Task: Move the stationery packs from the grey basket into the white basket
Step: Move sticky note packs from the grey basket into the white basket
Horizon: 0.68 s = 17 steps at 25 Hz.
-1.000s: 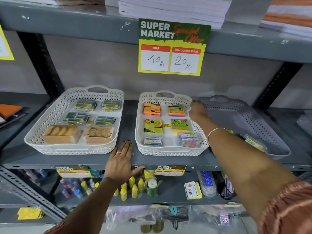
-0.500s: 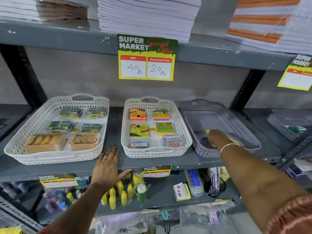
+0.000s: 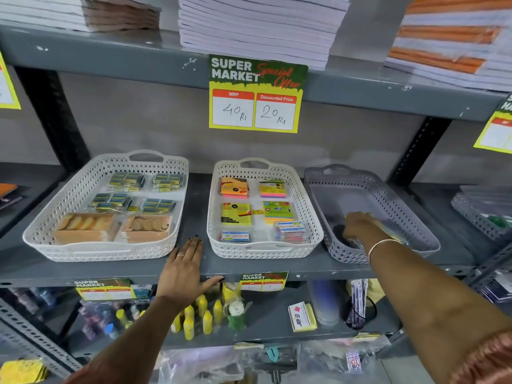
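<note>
The grey basket (image 3: 389, 191) stands at the right of the middle shelf. My right hand (image 3: 357, 225) reaches into its near end, fingers curled down over a clear stationery pack (image 3: 391, 231) with yellow inside; the hand and wrist hide most of the pack. Just left of it is the white basket (image 3: 214, 217), holding several sticky-note packs (image 3: 235, 213) and small boxed packs (image 3: 291, 231) in rows. My left hand (image 3: 184, 268) lies flat on the shelf's front edge, between the two white baskets, holding nothing.
A second white basket (image 3: 83, 253) at the left holds eraser packs and wooden pieces. A price sign (image 3: 256, 95) hangs from the upper shelf, which carries paper stacks. Yellow glue bottles (image 3: 206, 320) and other goods fill the lower shelf. Another grey basket (image 3: 476, 220) is at far right.
One second ago my right hand was at the white basket's far right corner. It swung right into the grey basket and now rests low at its near end. My left hand stayed put.
</note>
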Each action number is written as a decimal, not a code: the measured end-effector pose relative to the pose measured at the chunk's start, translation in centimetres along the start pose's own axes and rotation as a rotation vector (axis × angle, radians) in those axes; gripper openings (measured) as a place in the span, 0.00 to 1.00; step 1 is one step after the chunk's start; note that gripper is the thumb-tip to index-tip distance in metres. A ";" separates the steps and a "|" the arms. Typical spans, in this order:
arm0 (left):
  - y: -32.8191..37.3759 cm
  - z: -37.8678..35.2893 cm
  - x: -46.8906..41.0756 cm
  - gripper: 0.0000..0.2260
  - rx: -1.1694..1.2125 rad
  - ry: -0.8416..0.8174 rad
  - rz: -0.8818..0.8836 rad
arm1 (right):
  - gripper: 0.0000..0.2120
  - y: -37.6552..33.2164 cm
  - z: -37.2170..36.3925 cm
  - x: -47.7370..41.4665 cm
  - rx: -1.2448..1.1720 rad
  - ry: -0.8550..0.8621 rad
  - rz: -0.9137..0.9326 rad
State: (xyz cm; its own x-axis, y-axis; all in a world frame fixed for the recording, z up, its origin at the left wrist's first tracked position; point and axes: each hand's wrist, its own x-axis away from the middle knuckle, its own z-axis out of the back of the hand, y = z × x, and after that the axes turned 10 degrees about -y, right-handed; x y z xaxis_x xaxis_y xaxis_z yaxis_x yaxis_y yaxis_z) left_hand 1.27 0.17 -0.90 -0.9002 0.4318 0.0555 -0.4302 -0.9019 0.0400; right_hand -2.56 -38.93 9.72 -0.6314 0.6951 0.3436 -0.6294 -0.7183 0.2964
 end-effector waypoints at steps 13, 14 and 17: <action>0.1 0.3 0.2 0.49 0.009 0.021 -0.010 | 0.11 -16.3 5.6 9.3 -0.295 0.106 0.876; 0.1 0.4 0.2 0.49 0.011 0.018 -0.010 | 0.13 -17.3 4.5 10.1 -0.284 0.072 0.920; 0.0 0.6 0.3 0.48 0.033 -0.032 -0.004 | 0.20 -19.0 2.5 11.2 -0.188 0.070 0.980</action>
State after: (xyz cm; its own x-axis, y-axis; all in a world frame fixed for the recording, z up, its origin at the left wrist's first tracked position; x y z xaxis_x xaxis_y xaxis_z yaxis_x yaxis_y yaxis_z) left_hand 1.01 0.28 -0.32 -0.8955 0.4364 0.0875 -0.4311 -0.8993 0.0734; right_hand 3.49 -17.57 10.14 -0.9314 -0.1971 0.3059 0.1260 -0.9633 -0.2372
